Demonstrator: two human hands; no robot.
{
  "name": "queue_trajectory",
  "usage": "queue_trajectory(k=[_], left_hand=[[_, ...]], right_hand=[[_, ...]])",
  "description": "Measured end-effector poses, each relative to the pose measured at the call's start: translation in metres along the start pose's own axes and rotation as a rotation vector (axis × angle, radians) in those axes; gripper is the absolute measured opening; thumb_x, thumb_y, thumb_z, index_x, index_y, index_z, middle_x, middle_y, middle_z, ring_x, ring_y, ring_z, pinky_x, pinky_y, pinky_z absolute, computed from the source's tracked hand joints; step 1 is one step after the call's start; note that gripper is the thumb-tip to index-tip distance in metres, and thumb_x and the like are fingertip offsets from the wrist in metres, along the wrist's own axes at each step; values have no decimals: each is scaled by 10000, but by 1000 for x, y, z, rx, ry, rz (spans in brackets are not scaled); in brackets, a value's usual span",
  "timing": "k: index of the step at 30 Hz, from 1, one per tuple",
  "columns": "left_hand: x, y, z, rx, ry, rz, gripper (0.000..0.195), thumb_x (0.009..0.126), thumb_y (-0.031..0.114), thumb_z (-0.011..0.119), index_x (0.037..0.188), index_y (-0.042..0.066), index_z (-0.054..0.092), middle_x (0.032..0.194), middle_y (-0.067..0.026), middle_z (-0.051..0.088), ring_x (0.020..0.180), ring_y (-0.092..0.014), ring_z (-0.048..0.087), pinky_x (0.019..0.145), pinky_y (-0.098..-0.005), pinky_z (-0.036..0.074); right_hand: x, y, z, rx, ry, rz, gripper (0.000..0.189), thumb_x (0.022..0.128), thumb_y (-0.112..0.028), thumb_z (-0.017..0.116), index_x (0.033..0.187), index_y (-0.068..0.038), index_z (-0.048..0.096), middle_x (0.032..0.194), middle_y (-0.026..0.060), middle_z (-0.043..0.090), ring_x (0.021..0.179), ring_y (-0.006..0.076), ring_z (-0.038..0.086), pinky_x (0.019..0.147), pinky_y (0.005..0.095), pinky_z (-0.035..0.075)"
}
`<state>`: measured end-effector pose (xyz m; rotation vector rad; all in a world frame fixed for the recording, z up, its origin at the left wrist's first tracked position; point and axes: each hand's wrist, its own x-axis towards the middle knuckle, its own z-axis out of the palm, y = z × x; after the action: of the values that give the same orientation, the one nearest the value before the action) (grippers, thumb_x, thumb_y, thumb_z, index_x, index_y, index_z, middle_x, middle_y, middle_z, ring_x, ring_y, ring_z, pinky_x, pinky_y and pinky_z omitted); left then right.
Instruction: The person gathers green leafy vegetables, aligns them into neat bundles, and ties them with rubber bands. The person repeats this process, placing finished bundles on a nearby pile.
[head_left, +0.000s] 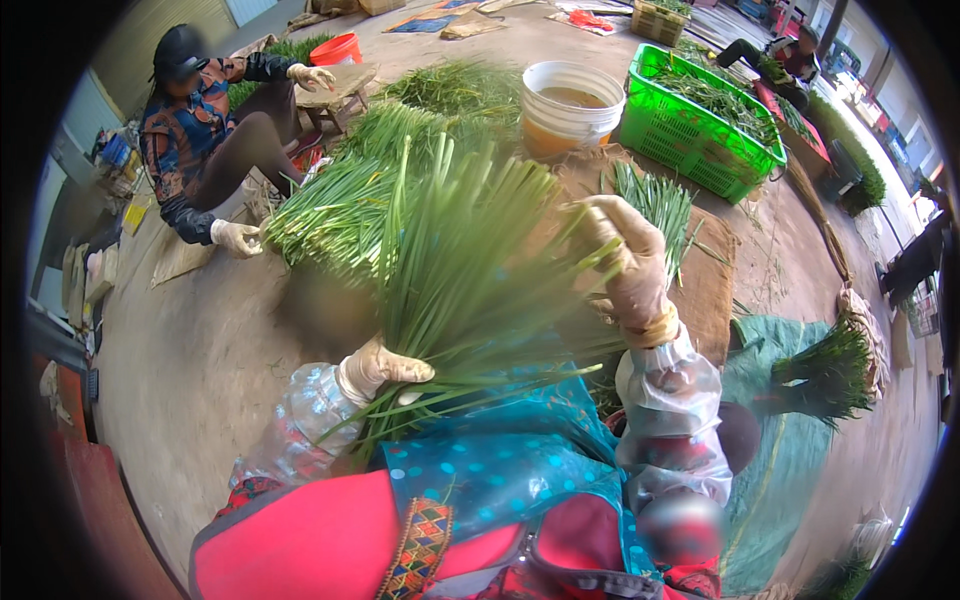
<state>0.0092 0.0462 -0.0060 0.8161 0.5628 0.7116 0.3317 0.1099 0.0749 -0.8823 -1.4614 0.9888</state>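
My left hand (386, 371), in a pale thin glove, grips a large bunch of garlic chives (457, 285) over my lap. The stem ends fan upward and away from me, and the leaf ends hang below the fist. At the right side of the fan, my gloved right hand (626, 251) has its fingers bent around a few stalks; motion blurs them. A blue dotted plastic apron (510, 465) covers my lap under the bunch. Past it lies a thick pile of chives (337, 206), with pale stem ends towards me.
A white bucket (574, 105) of brownish liquid stands beside a green plastic crate (697, 124) of loose leaves. Trimmed chives (656, 206) lie on brown sacking (697, 292). A co-worker (217, 142) sits at left by a low wooden stool (337, 90). Another chive bundle (825, 371) rests on green sheeting (795, 450).
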Motion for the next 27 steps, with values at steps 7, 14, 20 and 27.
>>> queue_trajectory(k=[7,14,20,27], left_hand=[[17,-8,10,176,59,93,693,793,-78,662,1405,62,370,1176,-126,602,965,-183,606,742,-285,515],[25,10,42,301,132,53,650,755,-52,677,1353,46,442,1216,-135,594,1078,-214,598,773,-279,526],[27,-6,31,439,110,189,644,751,-9,703,1341,41,448,1134,-137,621,945,-217,633,753,-333,532],[12,-21,20,-310,-20,-199,579,798,176,680,1283,-62,473,1134,-239,609,786,-257,635,691,-375,524]], right_hand=[[-10,-59,-15,7,478,58,161,965,-107,533,975,-34,676,695,-49,538,546,1,413,471,178,322],[-20,-24,15,-921,-35,-187,195,861,-129,583,1016,-34,653,709,167,643,619,327,629,608,361,510],[9,-2,23,-1234,-476,-336,220,870,-200,579,856,1,669,691,129,653,618,249,632,589,325,494],[-6,-4,27,289,-321,396,146,920,-78,558,950,-2,680,729,10,643,661,82,618,619,210,499]])
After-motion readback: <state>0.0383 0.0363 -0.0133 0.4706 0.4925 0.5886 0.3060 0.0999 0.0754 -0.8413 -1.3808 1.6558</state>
